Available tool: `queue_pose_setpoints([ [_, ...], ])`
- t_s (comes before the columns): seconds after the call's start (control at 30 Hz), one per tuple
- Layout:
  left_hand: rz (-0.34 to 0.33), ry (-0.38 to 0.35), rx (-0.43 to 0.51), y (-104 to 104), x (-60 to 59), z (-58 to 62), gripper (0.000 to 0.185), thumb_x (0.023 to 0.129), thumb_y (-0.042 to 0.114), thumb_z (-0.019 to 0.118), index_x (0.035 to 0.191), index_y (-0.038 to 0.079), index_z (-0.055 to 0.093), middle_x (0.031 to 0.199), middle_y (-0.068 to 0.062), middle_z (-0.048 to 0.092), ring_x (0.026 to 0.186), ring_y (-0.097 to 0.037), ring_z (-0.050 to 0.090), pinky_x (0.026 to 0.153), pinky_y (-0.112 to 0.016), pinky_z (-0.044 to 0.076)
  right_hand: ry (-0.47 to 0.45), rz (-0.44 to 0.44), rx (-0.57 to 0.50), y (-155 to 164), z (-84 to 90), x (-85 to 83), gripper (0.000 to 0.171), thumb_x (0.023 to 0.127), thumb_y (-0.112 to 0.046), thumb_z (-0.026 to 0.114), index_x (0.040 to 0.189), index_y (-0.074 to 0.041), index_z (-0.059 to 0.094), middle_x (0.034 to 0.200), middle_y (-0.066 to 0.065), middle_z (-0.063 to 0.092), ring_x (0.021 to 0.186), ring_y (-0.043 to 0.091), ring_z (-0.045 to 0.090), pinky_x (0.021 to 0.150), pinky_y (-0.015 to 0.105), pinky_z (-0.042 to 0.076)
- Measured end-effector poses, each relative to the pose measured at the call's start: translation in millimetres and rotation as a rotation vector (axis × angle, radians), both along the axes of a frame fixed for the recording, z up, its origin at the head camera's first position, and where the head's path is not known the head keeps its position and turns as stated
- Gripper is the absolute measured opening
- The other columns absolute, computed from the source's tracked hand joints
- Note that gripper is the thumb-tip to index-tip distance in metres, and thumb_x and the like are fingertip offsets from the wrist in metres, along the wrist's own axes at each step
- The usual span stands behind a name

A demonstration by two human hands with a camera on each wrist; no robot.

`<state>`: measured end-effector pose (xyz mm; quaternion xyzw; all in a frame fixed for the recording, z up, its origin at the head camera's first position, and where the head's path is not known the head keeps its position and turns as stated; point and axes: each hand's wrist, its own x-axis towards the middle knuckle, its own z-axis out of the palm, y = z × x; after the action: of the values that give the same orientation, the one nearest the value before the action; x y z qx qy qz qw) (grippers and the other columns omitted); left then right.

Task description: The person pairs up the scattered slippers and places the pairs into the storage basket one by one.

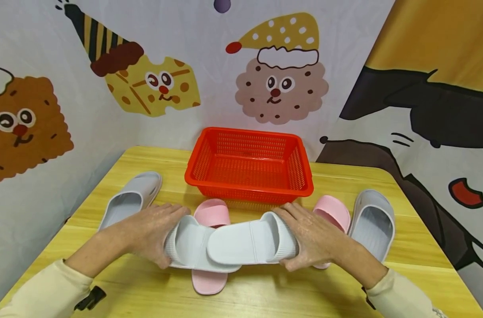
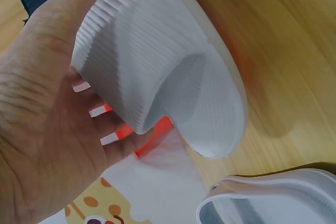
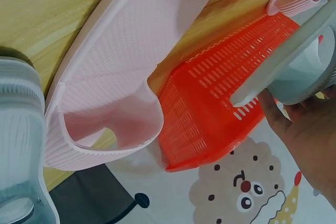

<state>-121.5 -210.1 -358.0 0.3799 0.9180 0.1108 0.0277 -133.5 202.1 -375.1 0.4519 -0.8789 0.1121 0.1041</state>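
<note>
Two white slippers lie sideways and overlapping in front of me, just above the wooden table (image 1: 265, 291). My left hand (image 1: 154, 232) grips the strap end of the left white slipper (image 1: 190, 247) (image 2: 157, 72). My right hand (image 1: 309, 236) grips the strap end of the right white slipper (image 1: 249, 243) (image 3: 294, 61). Under them lies a pink slipper (image 1: 210, 247), partly hidden. A second pink slipper (image 1: 332, 213) (image 3: 126, 72) lies just right of my right hand. The red basket (image 1: 249, 165) (image 3: 210, 98) stands empty behind them.
A grey slipper (image 1: 131, 198) (image 2: 273, 203) lies at the left of the table, another grey slipper (image 1: 372, 223) (image 3: 21, 145) at the right. Cartoon-printed cloth walls close in the table at the back and on both sides.
</note>
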Motion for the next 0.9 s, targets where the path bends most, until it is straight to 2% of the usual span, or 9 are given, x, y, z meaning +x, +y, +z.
queue_pose_setpoints([
  [0.6,0.006,-0.054,0.042,4.8,0.4,1.2,0.089,0.052,0.042,0.092,0.127,0.014,0.053,0.11,0.008,0.056,0.095,-0.012,0.057,0.081,-0.037,0.053,0.002,-0.009,-0.007,-0.9,-0.6,1.7,0.106,0.056,-0.065,0.083,0.142,-0.012,0.05,0.123,-0.004,0.052,0.101,0.011,0.052,0.081,0.035,0.052],
  [0.9,0.007,-0.05,0.035,6.9,0.3,0.2,0.089,0.057,0.051,0.089,0.129,0.012,0.053,0.11,0.008,0.056,0.093,-0.012,0.056,0.079,-0.035,0.052,0.017,-0.001,-0.011,-1.8,-0.7,1.7,0.105,0.059,-0.069,0.081,0.142,-0.012,0.051,0.122,-0.005,0.053,0.102,0.011,0.052,0.083,0.036,0.052],
])
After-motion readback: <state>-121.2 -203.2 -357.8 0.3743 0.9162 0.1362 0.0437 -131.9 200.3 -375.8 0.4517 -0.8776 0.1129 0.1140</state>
